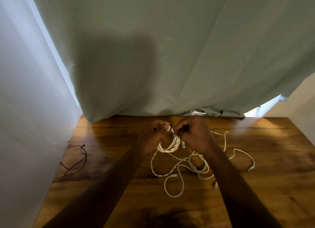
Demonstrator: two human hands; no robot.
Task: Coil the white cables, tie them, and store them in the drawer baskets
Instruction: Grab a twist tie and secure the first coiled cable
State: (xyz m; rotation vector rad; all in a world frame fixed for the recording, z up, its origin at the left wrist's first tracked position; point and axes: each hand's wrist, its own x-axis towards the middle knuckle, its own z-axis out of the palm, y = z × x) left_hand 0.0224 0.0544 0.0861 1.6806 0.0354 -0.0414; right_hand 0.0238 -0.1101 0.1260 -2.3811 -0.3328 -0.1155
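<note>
Two hands, left (150,137) and right (194,134), one white coil (170,145) pinched between them, one black tie (171,129) at their fingertips, loose white cables (187,168) below right hand, count unclear, black cords (77,159) far left of left hand, count unclear

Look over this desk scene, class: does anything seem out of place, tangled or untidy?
Yes. Below the coil that both hands are tying, loose white cables sprawl in overlapping loops on the wooden table, uncoiled. At the table's left edge, thin dark ties lie scattered by the wall. Nothing looks damaged or spilled.
</note>
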